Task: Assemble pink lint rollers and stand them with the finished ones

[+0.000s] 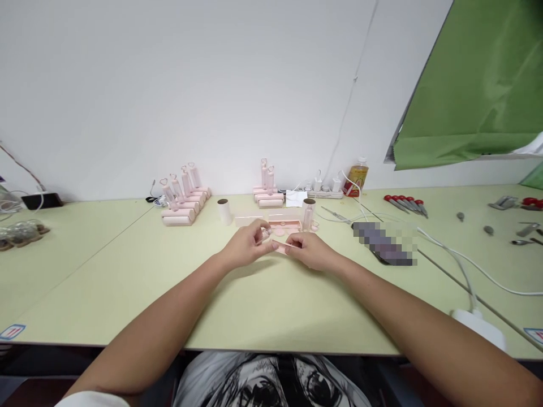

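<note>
The phone on the right is masked by blocky pixels, so its screen cannot be read. The hands partly screen the open pink case [285, 225] just beyond them, and both forearms run out of view at the near edge. The right hand [311, 250] pinches a small pink strip [281, 247] between thumb and curled fingers, above the middle of the table [271, 305]. The left hand [248, 244] is half curled, its thumb tip meeting the strip's left end; a clear piece [264, 234] shows within the curve of its fingers, but whether they grip it I cannot tell. The case's pink interior faces up, its contents too small to make out. To its left stands a white tube [224, 212] with a brown rim; at its right end, a clear vial [307, 218] partly covers a similar tube. Far right, a drink bottle [357, 178] holds amber liquid. Far left, clear vials with heart-shaped tops stand by closed pink cases [178, 217].
</note>
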### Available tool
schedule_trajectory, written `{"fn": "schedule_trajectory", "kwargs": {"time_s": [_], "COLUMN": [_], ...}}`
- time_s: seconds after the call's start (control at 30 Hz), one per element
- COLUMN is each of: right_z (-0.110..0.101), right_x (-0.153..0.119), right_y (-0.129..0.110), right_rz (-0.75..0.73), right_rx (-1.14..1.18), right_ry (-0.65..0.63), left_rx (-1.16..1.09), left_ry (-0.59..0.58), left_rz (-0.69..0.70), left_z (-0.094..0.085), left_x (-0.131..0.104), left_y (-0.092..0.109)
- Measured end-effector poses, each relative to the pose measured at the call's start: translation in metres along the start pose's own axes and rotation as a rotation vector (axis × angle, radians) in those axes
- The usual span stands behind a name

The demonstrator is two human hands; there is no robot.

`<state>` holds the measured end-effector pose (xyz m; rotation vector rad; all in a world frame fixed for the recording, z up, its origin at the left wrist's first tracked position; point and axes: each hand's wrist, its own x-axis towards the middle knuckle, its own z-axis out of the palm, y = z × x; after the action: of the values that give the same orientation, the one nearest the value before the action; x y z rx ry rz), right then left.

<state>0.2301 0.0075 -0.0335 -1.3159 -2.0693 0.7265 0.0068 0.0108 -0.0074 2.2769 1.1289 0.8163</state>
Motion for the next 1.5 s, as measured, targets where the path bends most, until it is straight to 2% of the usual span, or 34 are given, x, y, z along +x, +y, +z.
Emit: {"fn": "schedule_trajectory", "kwargs": {"time_s": [0.1, 0.17, 0.23, 0.3, 0.43, 0.57, 0.67, 0.77, 0.87, 1.13, 1.33, 1.43, 1.5], "right_z": [0.006, 0.010, 0.014, 0.016, 0.014, 0.011, 0.019, 0.036, 0.054, 0.078, 0.078, 0.077, 0.078], "right_x": [-0.004, -0.006, -0.006, -0.005, -0.001, 0.002, 0.002, 0.001, 0.005, 0.034, 0.035, 0.035, 0.036], "right_y": [-0.006, -0.009, -0.010, -0.010, -0.005, 0.003, 0.004, -0.002, -0.012, -0.028, -0.029, -0.028, -0.028], "right_rz": [-0.053, -0.060, -0.059, -0.062, -0.029, -0.010, -0.127, -0.308, -0.379, -0.287, -0.342, -0.324, -0.306], "right_rx": [0.043, 0.065, 0.072, 0.091, 0.199, 0.200, 0.026, -0.188, -0.319, -0.473, -0.486, -0.494, -0.482], "right_ry": [-0.054, -0.073, -0.055, 0.022, 0.155, 0.142, 0.035, -0.078, -0.116, -0.030, -0.032, -0.003, -0.031], "left_rx": [-0.024, -0.049, -0.030, 0.028, 0.166, 0.307, 0.390, 0.471, 0.522, 0.577, 0.605, 0.622, 0.638], "left_ry": [-0.284, -0.363, -0.318, -0.219, 0.000, 0.233, 0.319, 0.349, 0.351, 0.292, 0.273, 0.262, 0.257], "left_rz": [-0.043, -0.067, -0.111, -0.161, -0.260, -0.440, -0.518, -0.528, -0.519, -0.502, -0.525, -0.519, -0.527], "left_z": [-0.002, -0.001, -0.001, -0.004, -0.022, -0.038, -0.039, -0.034, -0.030, -0.022, -0.015, -0.014, -0.014], "left_x": [0.000, 0.000, 0.001, 0.003, 0.010, 0.017, 0.022, 0.027, 0.032, 0.036, 0.038, 0.039, 0.038], "left_y": [-0.002, -0.004, -0.007, -0.011, -0.022, -0.040, -0.055, -0.067, -0.076, -0.081, -0.080, -0.080, -0.080]}}
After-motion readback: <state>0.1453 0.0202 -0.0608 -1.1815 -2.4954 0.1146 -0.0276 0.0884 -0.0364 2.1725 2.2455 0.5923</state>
